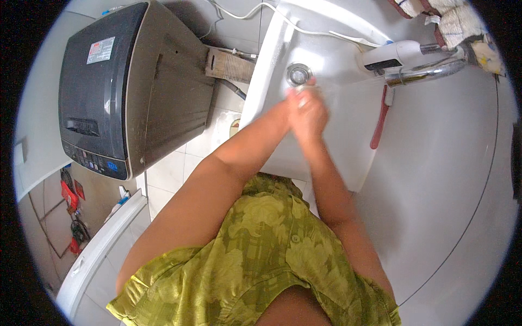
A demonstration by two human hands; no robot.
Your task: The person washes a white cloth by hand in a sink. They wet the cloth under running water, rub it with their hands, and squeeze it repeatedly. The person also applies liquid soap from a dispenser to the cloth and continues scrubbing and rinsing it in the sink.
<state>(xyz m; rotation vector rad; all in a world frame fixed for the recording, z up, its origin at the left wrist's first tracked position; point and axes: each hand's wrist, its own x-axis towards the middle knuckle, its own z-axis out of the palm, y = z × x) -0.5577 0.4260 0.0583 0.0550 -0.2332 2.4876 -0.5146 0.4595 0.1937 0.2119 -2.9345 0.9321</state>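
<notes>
Over a white ceramic sink point(342, 134), near its metal drain point(299, 74), my two hands are pressed together and blurred. My right hand point(310, 114) lies over my left hand point(293, 98) and hides most of it. A small pale patch shows between the fingers; whether it is foam or a held thing cannot be told. To the right of the hands, a brush with a red handle point(379, 126) rests along the sink's right side. Above the brush, a chrome faucet spout point(424, 74) reaches in from the wall beside a white faucet body point(391, 56).
A dark top-loading washing machine point(102, 89) stands left of the sink, with a wooden washboard point(230, 65) between them. A white cable point(244, 16) runs across the sink's back. Striped cloths point(461, 24) hang at the upper right. A white-framed door point(106, 240) is at lower left.
</notes>
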